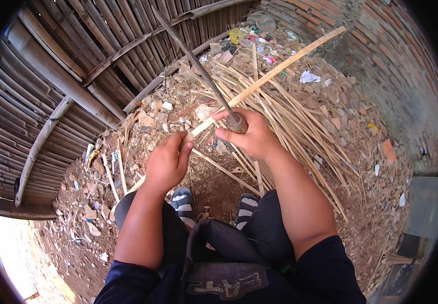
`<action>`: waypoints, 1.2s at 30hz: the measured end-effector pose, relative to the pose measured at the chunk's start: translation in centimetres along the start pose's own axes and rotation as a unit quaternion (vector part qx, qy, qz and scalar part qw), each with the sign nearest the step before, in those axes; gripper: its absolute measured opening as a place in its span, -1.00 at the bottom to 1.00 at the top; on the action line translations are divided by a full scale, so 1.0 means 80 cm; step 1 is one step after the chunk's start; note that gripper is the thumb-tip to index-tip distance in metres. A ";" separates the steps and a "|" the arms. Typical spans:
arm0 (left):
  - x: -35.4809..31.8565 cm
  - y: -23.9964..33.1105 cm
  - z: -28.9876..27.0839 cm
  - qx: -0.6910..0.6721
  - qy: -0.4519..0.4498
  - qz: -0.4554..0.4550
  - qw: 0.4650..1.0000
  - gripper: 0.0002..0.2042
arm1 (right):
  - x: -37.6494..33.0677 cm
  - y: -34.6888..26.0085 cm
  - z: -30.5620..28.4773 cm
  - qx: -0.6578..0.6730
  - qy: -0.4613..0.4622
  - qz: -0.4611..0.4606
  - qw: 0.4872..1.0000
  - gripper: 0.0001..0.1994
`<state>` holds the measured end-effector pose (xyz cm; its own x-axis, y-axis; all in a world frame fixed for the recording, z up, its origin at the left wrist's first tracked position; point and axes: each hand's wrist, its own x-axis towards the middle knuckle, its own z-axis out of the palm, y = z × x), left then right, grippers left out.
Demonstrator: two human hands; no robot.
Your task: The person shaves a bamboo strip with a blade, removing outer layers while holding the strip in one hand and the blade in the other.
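My left hand (pixel 168 158) pinches a pale bamboo strip (pixel 287 62) between thumb and fingers. The strip slants up and away to the right, its far end pointing toward the brick wall. My right hand (pixel 253 136) is wrapped round the wooden handle (pixel 236 123) of a long, narrow knife (pixel 191 57). Its dark blade rises to the upper left, crossing the strip just beyond my right fingers. Some of those fingers also touch the strip; whether the blade's edge bites into it cannot be seen.
Many long split bamboo strips (pixel 300 134) lie heaped on the ground beyond my right hand. Rubble and litter (pixel 150 114) cover the dirt. A bamboo wall (pixel 72 66) stands at left, a brick wall (pixel 381 45) at right. My sandalled feet (pixel 182 200) are below my hands.
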<state>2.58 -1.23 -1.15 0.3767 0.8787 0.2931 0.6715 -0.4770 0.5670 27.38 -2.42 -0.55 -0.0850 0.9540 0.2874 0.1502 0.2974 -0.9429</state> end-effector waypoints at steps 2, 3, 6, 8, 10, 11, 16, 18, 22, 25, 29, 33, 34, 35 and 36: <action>0.001 0.002 0.000 0.000 -0.012 -0.016 1.000 -0.74 | -0.002 -0.004 -0.001 -0.052 -0.003 -0.007 0.999 -0.71; 0.001 0.000 0.000 0.007 -0.005 -0.005 1.000 -0.75 | -0.003 -0.008 -0.003 -0.104 -0.003 -0.015 0.994 -0.71; 0.002 -0.001 -0.007 0.028 -0.003 -0.013 1.000 -0.74 | -0.003 -0.022 -0.009 -0.246 -0.001 0.003 0.969 -0.68; 0.004 -0.005 -0.010 0.031 -0.003 -0.022 0.999 -0.73 | -0.004 -0.027 -0.003 -0.274 0.009 0.007 0.962 -0.67; 0.006 -0.007 -0.014 0.031 -0.003 -0.028 0.999 -0.71 | -0.003 -0.026 0.002 -0.360 -0.041 0.014 0.932 -0.67; 0.007 -0.006 -0.017 0.015 -0.014 -0.037 0.999 -0.70 | -0.003 -0.025 0.003 -0.361 -0.041 0.015 0.931 -0.67; 0.004 -0.011 -0.023 -0.015 -0.027 -0.038 0.999 -0.67 | 0.000 -0.008 -0.003 -0.417 -0.047 0.019 0.907 -0.66; 0.005 -0.016 -0.024 -0.010 -0.045 -0.030 0.998 -0.65 | 0.007 -0.006 -0.013 -0.398 -0.039 0.064 0.914 -0.66; 0.006 -0.015 -0.023 0.005 -0.037 -0.056 0.998 -0.65 | 0.011 -0.017 -0.009 -0.408 -0.023 0.117 0.905 -0.66; 0.004 -0.004 -0.027 0.012 -0.054 -0.058 0.997 -0.67 | 0.008 -0.013 -0.006 -0.464 -0.042 0.058 0.883 -0.67; 0.009 0.002 -0.016 0.071 -0.067 -0.065 0.993 -0.68 | 0.024 -0.004 -0.016 -0.359 -0.019 0.183 0.915 -0.73; 0.008 0.008 -0.023 0.101 -0.097 -0.087 0.986 -0.67 | 0.010 -0.007 0.001 -0.442 -0.026 0.128 0.888 -0.77; 0.003 0.010 -0.023 0.107 -0.109 -0.091 0.984 -0.67 | 0.003 -0.007 0.005 -0.483 -0.021 0.072 0.873 -0.78; 0.001 0.010 -0.020 0.106 -0.113 -0.092 0.984 -0.67 | 0.010 -0.012 -0.006 -0.429 -0.030 0.138 0.892 -0.79; -0.001 0.009 -0.015 0.094 -0.099 -0.079 0.987 -0.67 | 0.023 -0.006 -0.017 -0.377 -0.025 0.230 0.897 -0.79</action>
<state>2.26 -1.63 0.13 0.3621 0.9311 0.0448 0.8322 -0.3445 0.4345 28.49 -0.77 0.64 0.1164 0.9849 -0.1283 0.8025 -0.1694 -0.5721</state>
